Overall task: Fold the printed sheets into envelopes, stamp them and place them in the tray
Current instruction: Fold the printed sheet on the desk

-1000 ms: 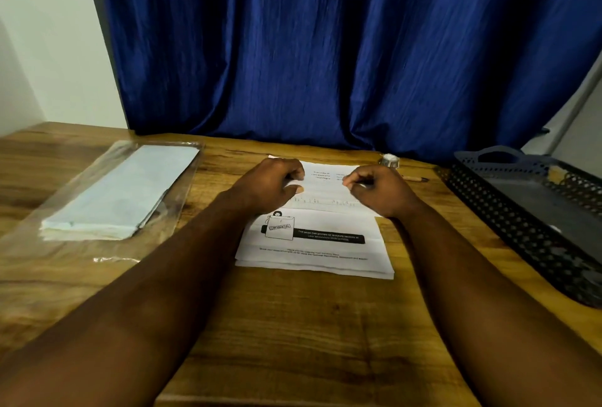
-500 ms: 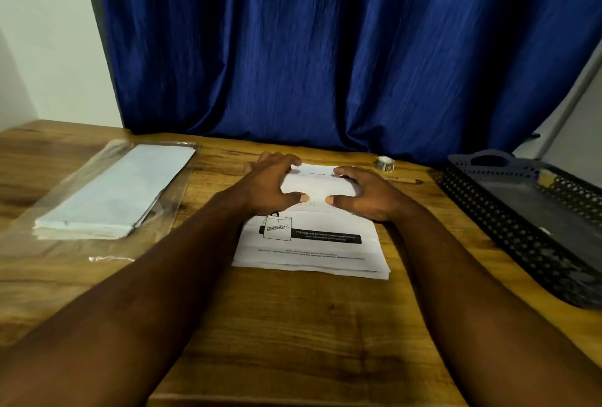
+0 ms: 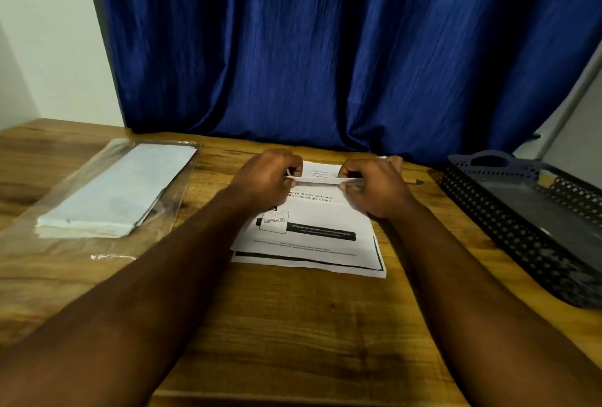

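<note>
A stack of printed sheets (image 3: pixel 309 237) lies on the wooden table (image 3: pixel 293 325) in front of me. My left hand (image 3: pixel 265 180) and my right hand (image 3: pixel 374 185) each pinch the far edge of the top sheet (image 3: pixel 317 180), lifted off the stack and seen edge-on as a thin white band between them. A pack of white envelopes (image 3: pixel 114 191) in a clear plastic sleeve lies to the left. The dark perforated tray (image 3: pixel 508 211) stands at the right.
A pencil tip (image 3: pixel 415 181) shows just right of my right hand. A blue curtain (image 3: pixel 325 48) hangs behind the table's far edge. Bare wood stretches between the sheets and the table's near edge.
Both hands went from resting spread on the top sheet to pinching its far edge. That edge has come up off the stack, uncovering more print on the sheet below.
</note>
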A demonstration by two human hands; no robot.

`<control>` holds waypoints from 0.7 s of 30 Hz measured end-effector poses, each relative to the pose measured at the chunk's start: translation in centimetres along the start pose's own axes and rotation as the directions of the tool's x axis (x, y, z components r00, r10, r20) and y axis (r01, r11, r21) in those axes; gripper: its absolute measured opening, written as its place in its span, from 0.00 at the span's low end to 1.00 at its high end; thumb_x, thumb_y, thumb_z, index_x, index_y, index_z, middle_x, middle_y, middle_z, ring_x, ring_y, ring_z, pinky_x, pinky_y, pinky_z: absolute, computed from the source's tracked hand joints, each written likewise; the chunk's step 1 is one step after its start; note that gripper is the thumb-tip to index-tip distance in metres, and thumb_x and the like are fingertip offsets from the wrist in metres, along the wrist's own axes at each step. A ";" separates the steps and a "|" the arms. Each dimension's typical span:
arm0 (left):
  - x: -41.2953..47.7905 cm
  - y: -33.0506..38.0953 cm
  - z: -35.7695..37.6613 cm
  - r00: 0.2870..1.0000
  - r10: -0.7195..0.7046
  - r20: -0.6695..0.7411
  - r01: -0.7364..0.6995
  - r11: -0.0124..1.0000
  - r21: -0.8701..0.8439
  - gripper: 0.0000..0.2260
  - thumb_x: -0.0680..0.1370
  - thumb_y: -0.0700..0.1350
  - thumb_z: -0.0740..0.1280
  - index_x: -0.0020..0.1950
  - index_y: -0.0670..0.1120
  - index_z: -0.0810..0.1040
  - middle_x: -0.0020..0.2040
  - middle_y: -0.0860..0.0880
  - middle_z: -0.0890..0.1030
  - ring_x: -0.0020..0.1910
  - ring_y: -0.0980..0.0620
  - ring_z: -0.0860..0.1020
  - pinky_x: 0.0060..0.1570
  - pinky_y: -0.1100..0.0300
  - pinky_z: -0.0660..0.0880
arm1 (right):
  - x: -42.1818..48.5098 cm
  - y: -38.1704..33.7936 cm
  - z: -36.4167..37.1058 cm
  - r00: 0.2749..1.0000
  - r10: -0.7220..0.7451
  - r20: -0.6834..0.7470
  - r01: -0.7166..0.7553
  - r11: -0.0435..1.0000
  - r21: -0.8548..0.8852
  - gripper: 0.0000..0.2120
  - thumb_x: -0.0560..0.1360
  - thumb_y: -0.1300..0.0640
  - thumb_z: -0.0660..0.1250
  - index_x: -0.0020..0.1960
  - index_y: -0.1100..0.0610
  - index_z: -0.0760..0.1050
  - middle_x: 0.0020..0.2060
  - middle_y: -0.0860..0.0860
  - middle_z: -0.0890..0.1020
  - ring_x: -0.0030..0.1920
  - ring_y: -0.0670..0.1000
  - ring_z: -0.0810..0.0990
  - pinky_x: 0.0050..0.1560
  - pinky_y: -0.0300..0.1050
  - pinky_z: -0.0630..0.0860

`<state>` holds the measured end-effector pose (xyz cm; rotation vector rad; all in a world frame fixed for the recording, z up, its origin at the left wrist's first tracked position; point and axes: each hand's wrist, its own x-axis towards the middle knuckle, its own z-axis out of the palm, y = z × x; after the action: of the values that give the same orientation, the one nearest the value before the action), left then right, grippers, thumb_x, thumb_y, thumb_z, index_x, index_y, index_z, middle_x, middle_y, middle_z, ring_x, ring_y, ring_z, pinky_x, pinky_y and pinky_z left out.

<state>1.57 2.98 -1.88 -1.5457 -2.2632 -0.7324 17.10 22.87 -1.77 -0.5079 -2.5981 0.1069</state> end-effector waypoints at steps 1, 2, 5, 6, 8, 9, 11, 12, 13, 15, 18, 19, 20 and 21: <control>-0.1 0.0 0.0 1.000 -0.024 0.012 0.024 1.000 -0.004 0.06 0.78 0.42 0.74 0.48 0.52 0.81 0.47 0.55 0.80 0.47 0.53 0.77 0.43 0.55 0.74 | 0.0 -0.1 0.1 1.000 0.006 0.012 -0.006 1.000 -0.019 0.04 0.80 0.49 0.70 0.53 0.42 0.81 0.47 0.40 0.84 0.54 0.46 0.76 0.71 0.57 0.60; -0.1 -0.1 0.1 0.998 -0.052 0.026 0.052 0.999 -0.004 0.06 0.78 0.41 0.73 0.48 0.52 0.81 0.47 0.55 0.80 0.47 0.52 0.78 0.42 0.55 0.74 | -0.1 -0.2 0.2 0.999 0.004 0.031 -0.003 1.000 -0.025 0.06 0.80 0.51 0.69 0.54 0.43 0.81 0.48 0.40 0.84 0.54 0.47 0.77 0.71 0.58 0.60; 0.0 -0.5 0.4 0.987 -0.134 0.087 0.132 0.991 0.021 0.03 0.77 0.45 0.72 0.45 0.51 0.80 0.43 0.53 0.81 0.44 0.50 0.78 0.42 0.51 0.79 | -0.2 -0.7 0.4 0.989 0.054 0.134 -0.055 0.999 0.001 0.11 0.77 0.57 0.67 0.56 0.46 0.82 0.52 0.43 0.85 0.56 0.48 0.78 0.74 0.63 0.65; 0.0 -0.7 0.5 0.984 -0.144 0.102 0.142 0.989 0.025 0.03 0.77 0.48 0.72 0.44 0.51 0.80 0.42 0.53 0.81 0.43 0.50 0.78 0.42 0.52 0.79 | -0.3 -1.0 0.4 0.984 0.083 0.159 -0.086 0.996 0.016 0.11 0.76 0.58 0.68 0.54 0.47 0.83 0.52 0.44 0.85 0.57 0.50 0.79 0.74 0.62 0.67; 0.1 -0.8 0.7 0.982 -0.140 0.124 0.138 0.990 0.024 0.09 0.77 0.55 0.71 0.43 0.51 0.79 0.40 0.53 0.80 0.42 0.51 0.78 0.40 0.54 0.77 | -0.3 -1.6 0.4 0.982 0.111 0.154 -0.117 0.993 0.024 0.06 0.75 0.52 0.68 0.49 0.48 0.83 0.49 0.45 0.85 0.55 0.52 0.80 0.74 0.63 0.66; 0.1 -0.7 0.7 0.982 -0.131 0.132 0.130 0.991 0.018 0.12 0.77 0.58 0.69 0.43 0.50 0.78 0.39 0.53 0.80 0.41 0.52 0.77 0.39 0.54 0.76 | -0.4 -2.1 0.3 0.982 0.116 0.150 -0.122 0.992 0.029 0.08 0.76 0.48 0.66 0.48 0.48 0.83 0.49 0.44 0.86 0.55 0.52 0.80 0.75 0.65 0.65; 0.1 -0.6 1.0 0.984 -0.121 0.134 0.122 0.993 0.002 0.16 0.80 0.62 0.65 0.42 0.50 0.77 0.39 0.52 0.80 0.41 0.52 0.76 0.39 0.54 0.75 | -0.5 -3.1 0.4 0.981 0.107 0.164 -0.113 0.993 0.028 0.14 0.81 0.46 0.61 0.56 0.48 0.84 0.58 0.47 0.85 0.62 0.53 0.79 0.76 0.65 0.62; 0.2 -0.6 1.1 0.984 -0.115 0.133 0.116 0.993 0.003 0.16 0.81 0.61 0.64 0.43 0.50 0.77 0.40 0.52 0.80 0.42 0.51 0.76 0.40 0.53 0.75 | -0.5 -3.6 0.5 0.979 0.107 0.172 -0.112 0.993 0.021 0.17 0.84 0.48 0.58 0.64 0.49 0.82 0.66 0.48 0.82 0.68 0.54 0.77 0.77 0.63 0.60; 0.2 -0.6 1.3 0.984 -0.111 0.137 0.110 0.994 0.011 0.15 0.82 0.60 0.64 0.45 0.50 0.77 0.43 0.51 0.80 0.45 0.50 0.77 0.43 0.52 0.77 | -0.5 -4.1 0.7 0.978 0.106 0.178 -0.111 0.994 0.021 0.19 0.86 0.48 0.56 0.71 0.49 0.78 0.73 0.49 0.78 0.74 0.53 0.73 0.77 0.60 0.58; 0.3 -0.6 1.8 0.974 -0.120 0.192 0.115 0.993 0.037 0.11 0.83 0.55 0.65 0.57 0.48 0.79 0.55 0.48 0.81 0.56 0.46 0.78 0.55 0.48 0.77 | -0.4 -4.9 1.4 0.974 0.076 0.212 -0.089 0.995 0.052 0.23 0.87 0.47 0.54 0.80 0.50 0.69 0.81 0.49 0.68 0.81 0.51 0.64 0.80 0.58 0.53; 0.3 -0.6 2.1 0.944 -0.122 0.307 0.109 0.992 0.060 0.20 0.87 0.48 0.59 0.79 0.46 0.70 0.78 0.44 0.71 0.77 0.45 0.67 0.76 0.52 0.63 | 0.2 -5.7 2.6 0.935 0.030 0.353 -0.063 0.994 0.084 0.27 0.89 0.46 0.51 0.86 0.51 0.58 0.86 0.49 0.56 0.85 0.49 0.52 0.83 0.58 0.44; 0.3 -0.5 2.1 0.933 -0.127 0.336 0.112 0.992 0.062 0.21 0.88 0.48 0.57 0.82 0.46 0.66 0.82 0.45 0.65 0.81 0.47 0.61 0.79 0.54 0.57 | 0.2 -5.9 2.9 0.917 0.028 0.398 -0.059 0.996 0.067 0.28 0.89 0.45 0.49 0.87 0.51 0.54 0.86 0.48 0.53 0.86 0.49 0.49 0.83 0.57 0.43; 0.3 -0.4 2.1 0.920 -0.135 0.369 0.115 0.991 0.074 0.23 0.88 0.49 0.54 0.84 0.47 0.62 0.84 0.46 0.59 0.84 0.48 0.56 0.81 0.53 0.52 | 0.3 -5.9 3.2 0.904 0.029 0.427 -0.052 0.998 0.041 0.28 0.89 0.44 0.48 0.87 0.50 0.52 0.87 0.48 0.51 0.86 0.49 0.47 0.83 0.57 0.42; 0.3 -0.4 2.2 0.897 -0.161 0.411 0.126 0.986 0.111 0.24 0.89 0.50 0.52 0.85 0.48 0.57 0.86 0.47 0.54 0.85 0.49 0.51 0.82 0.50 0.49 | 0.3 -5.8 3.3 0.894 0.037 0.446 -0.051 0.999 0.019 0.29 0.89 0.42 0.46 0.87 0.50 0.50 0.87 0.48 0.49 0.86 0.49 0.45 0.83 0.58 0.41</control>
<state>1.20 4.34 -3.60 -1.6350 -2.7012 -0.3550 13.30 17.64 -3.55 -0.5882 -3.0264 0.3115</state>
